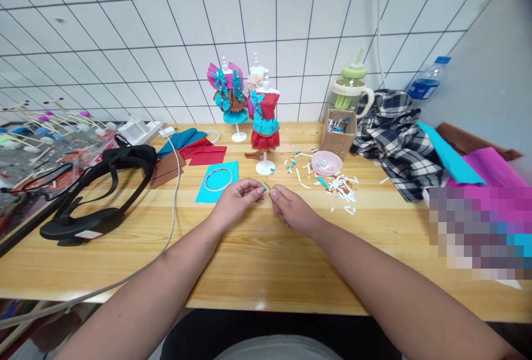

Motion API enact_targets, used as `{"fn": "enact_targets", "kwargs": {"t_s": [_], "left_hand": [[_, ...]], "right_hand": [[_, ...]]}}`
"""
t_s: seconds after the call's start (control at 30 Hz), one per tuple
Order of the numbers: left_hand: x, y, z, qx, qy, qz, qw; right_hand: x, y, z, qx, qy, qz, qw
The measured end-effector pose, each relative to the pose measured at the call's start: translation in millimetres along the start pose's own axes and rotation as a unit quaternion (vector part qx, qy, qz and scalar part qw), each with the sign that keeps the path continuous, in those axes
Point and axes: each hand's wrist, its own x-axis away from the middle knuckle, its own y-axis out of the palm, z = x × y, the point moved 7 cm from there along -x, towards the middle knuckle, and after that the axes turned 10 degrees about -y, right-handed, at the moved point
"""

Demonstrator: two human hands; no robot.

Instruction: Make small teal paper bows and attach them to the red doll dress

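Note:
My left hand (238,200) is closed in a pinch over the table, with a tiny blue piece (264,188) at its fingertips. Close beside it, my right hand (293,209) pinches a thin, dark, needle-like stick (267,185) whose tip points at the blue piece; its exact kind is too small to tell. Just beyond both hands stands a small dress form (266,122) in a red and turquoise crepe paper dress. To the left of my left hand, a silvery ring (207,179) lies on a turquoise paper sheet (205,194).
Behind stand another dressed form (230,94) and a pale one. Paper scraps (343,188) surround a pink bowl (328,170) and cardboard box (337,141) at right, near a green-lidded cup (351,86) and checked cloth (382,127). A black headset (83,226) and white cable (177,183) lie left.

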Motion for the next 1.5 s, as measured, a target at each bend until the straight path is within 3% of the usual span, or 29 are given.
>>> {"fn": "enact_targets", "kwargs": {"t_s": [0.13,0.27,0.37,0.47,0.57,0.67,0.77,1.0,1.23,1.4,1.5], "left_hand": [[-2,-1.4,-6,0.037,-0.030,0.001,0.999],[-1,-3.0,-9,0.026,-0.051,0.015,0.998],[0,-0.6,-8,0.006,-0.048,0.008,0.999],[2,-0.2,-4,-0.018,-0.027,0.010,0.999],[3,-4.7,0,-0.063,0.001,0.039,0.997],[3,-4.2,1,-0.074,0.009,0.031,0.997],[3,-1.3,1,-0.079,0.009,0.018,0.997],[4,4.1,2,-0.109,0.013,0.005,0.994],[5,4.0,3,-0.117,0.013,0.008,0.993],[5,6.0,3,-0.104,0.009,-0.010,0.994],[5,7.7,3,-0.094,0.008,-0.021,0.995]], "right_hand": [[-1,-30,-9,0.194,-0.019,0.041,0.980],[-1,-59,-3,0.432,0.041,0.036,0.900],[-1,-64,7,0.494,0.052,0.016,0.868],[-1,-63,1,0.511,-0.016,0.070,0.857],[-2,-59,-11,0.439,-0.094,0.133,0.883],[-5,-48,-10,0.273,-0.091,0.125,0.949],[-5,-37,-9,0.148,-0.080,0.120,0.978],[-1,-32,-16,0.118,-0.110,0.142,0.977],[-2,-32,-12,0.087,-0.084,0.134,0.983],[0,-35,-22,0.130,-0.148,0.132,0.972],[0,-36,-19,0.132,-0.129,0.140,0.973]]}}
